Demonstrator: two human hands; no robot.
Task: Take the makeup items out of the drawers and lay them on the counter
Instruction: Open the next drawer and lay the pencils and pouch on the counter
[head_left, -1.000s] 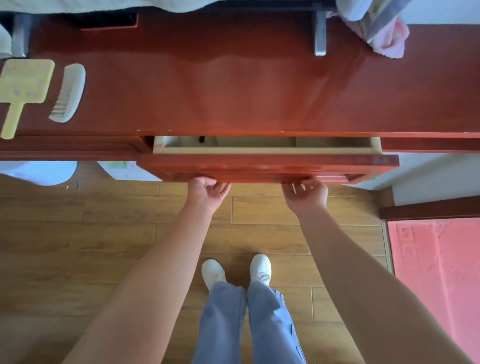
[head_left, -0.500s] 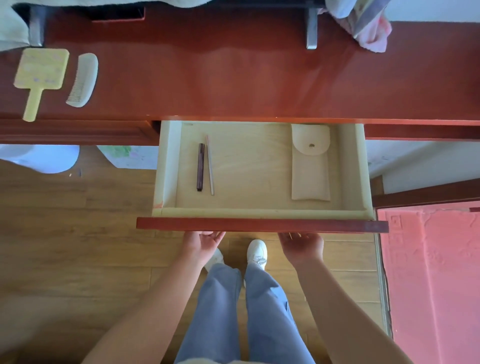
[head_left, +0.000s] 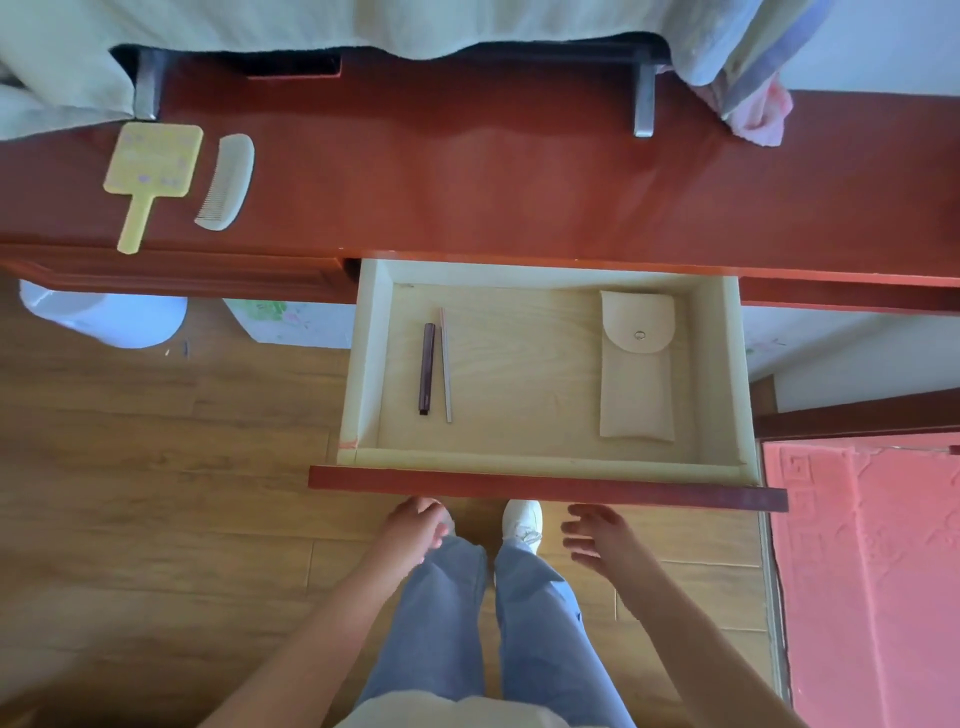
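A dark pencil (head_left: 426, 376), a pale stick (head_left: 445, 365) and a beige pouch (head_left: 637, 366) are seen lying in the opened drawer (head_left: 545, 480); both hands, left hand (head_left: 415, 532) and right hand (head_left: 597, 538), are held empty just below its front.

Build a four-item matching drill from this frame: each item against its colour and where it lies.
Column one:
1. hand mirror
2. comb
3. slim pencil
4. snap pouch

Column two:
A. beige, right part of the open drawer
B. yellow, on the counter
C. dark brown, left part of the drawer
D. off-white, on the counter

Pairs: 1-B, 2-D, 3-C, 4-A
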